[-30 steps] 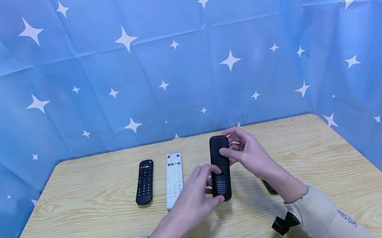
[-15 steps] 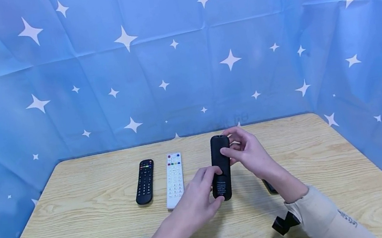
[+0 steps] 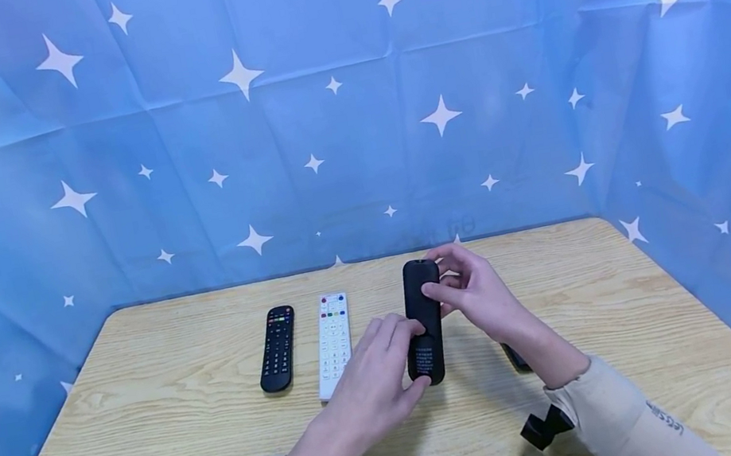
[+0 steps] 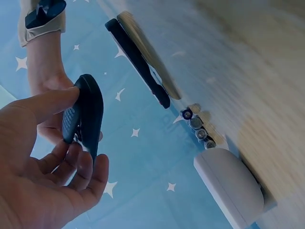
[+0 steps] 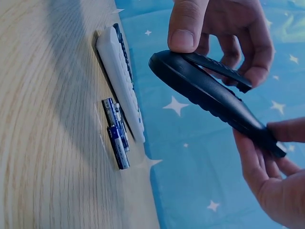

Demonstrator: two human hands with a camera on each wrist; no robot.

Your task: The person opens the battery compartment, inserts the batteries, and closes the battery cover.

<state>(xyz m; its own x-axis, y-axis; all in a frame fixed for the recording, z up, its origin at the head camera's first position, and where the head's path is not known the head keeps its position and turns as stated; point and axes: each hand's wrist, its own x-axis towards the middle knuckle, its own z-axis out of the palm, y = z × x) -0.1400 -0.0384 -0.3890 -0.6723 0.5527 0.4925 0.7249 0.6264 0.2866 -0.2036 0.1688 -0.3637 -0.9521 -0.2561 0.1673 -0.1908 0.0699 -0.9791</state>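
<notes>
Black remote (image 3: 421,303): over table (image 3: 165,374), toward far edge;
Right hand (image 3: 482,296): pinching upper end;
Left hand (image 3: 376,367): gripping lower end and battery cover (image 5: 219,67);
Cover: ajar; apparently being worked, direction unclear;
Next move: likely needs remote held steady

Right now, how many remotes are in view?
4: a face-up black remote and a white remote left of centre on the table, a held black remote above it, and apparently a dark remote, mostly hidden by the right forearm in the head view.
</notes>
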